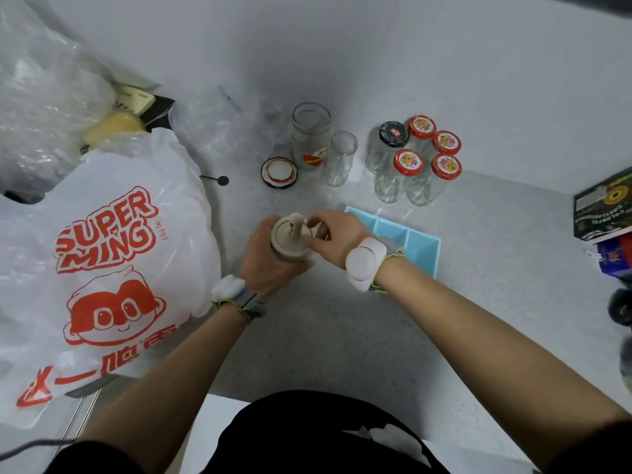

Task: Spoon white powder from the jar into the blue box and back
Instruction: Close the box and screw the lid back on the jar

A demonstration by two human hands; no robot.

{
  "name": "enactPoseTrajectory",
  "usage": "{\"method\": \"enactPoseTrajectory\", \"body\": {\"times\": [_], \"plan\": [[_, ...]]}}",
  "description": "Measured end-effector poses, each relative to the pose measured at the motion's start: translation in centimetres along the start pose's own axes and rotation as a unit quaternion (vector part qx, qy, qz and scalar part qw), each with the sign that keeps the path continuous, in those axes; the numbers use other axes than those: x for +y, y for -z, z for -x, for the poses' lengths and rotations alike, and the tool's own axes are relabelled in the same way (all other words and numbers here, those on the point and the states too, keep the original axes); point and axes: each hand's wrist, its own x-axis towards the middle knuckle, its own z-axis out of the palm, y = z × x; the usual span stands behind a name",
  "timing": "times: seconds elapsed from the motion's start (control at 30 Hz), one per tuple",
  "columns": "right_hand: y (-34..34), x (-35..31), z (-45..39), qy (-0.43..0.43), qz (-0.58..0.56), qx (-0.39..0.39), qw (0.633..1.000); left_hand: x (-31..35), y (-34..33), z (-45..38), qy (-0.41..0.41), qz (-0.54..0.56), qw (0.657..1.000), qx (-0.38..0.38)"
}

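- While the left hand (pixel 270 258) wraps its fingers round the side of the jar (pixel 290 239), the right hand (pixel 337 236) pinches at the jar's right rim with curled fingers; what it pinches is hidden behind the knuckles.
- A pale wooden handle (pixel 297 224) stands up from the jar's mouth; whether it is a spoon, and whether powder lies inside, cannot be made out.
- Both wrists carry white padded bands (pixel 363 264) on grey straps.
- Just right of the jar, partly covered by the right wrist, lies the blue box (pixel 422 248) with its divided compartments.
- On the left a white plastic bag (pixel 113 254) reads "SUPER MING" in red above a cartoon face and red Chinese characters, cut off low down.
- Farther off stand two open glass jars (pixel 311 136), the bigger with a red and yellow label too blurred to read, and a loose lid (pixel 279 172) lies beside them.
- To the far right is a cluster of jars, four with red printed lids (pixel 408 162) and one with a black lid (pixel 394 133).
- At the right edge a dark carton (pixel 603 206) shows small print, illegible.
- Everything rests on a speckled grey counter (pixel 342 330) meeting a plain pale wall.
- Clear crumpled plastic (pixel 44 97) fills the far left, veiling a yellow object.
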Motion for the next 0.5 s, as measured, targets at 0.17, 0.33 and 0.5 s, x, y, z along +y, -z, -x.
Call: {"method": "enactPoseTrajectory", "body": {"times": [0.17, 0.33, 0.5], "plan": [[-0.6, 0.9, -1.2, -0.038, 0.003, 0.016, 0.999, -0.7, 0.0, -1.7, 0.008, 0.015, 1.000, -0.026], [-1.6, 1.6, -1.7, -0.058, 0.007, 0.022, 0.998, -1.2, -0.3, -2.0, 0.039, 0.021, 0.997, -0.058], [-1.7, 2.0, -1.7, -0.064, 0.008, 0.030, 0.997, -1.7, -1.0, -2.3, 0.051, 0.028, 0.996, -0.069]]}}
